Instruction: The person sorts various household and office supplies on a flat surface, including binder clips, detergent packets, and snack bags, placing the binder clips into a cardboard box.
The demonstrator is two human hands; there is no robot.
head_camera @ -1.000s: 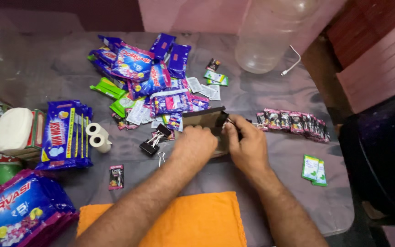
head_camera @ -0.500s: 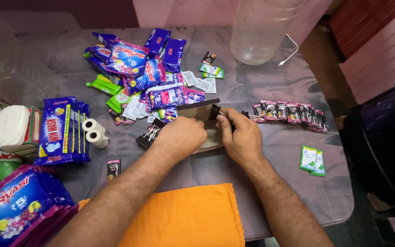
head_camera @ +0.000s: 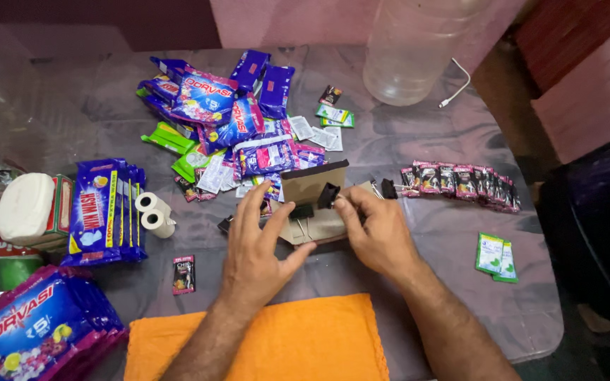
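L hand (head_camera: 257, 243) spread wide, fingers on brown card (head_camera: 313, 204) at table (head_camera: 425, 141) centre — R hand (head_camera: 375, 233) pinching black binder clip (head_camera: 328, 195) on card's upper flap. Orange cloth (head_camera: 284, 339) at near edge.

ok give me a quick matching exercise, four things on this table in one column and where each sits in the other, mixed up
Things:
1. orange cloth
2. clear plastic jug
3. white tape rolls
4. green sachets

Places:
A. far side of the table
B. right of the right hand
C. near edge, between the forearms
D. left of the left hand

Pairs: 1-C, 2-A, 3-D, 4-B
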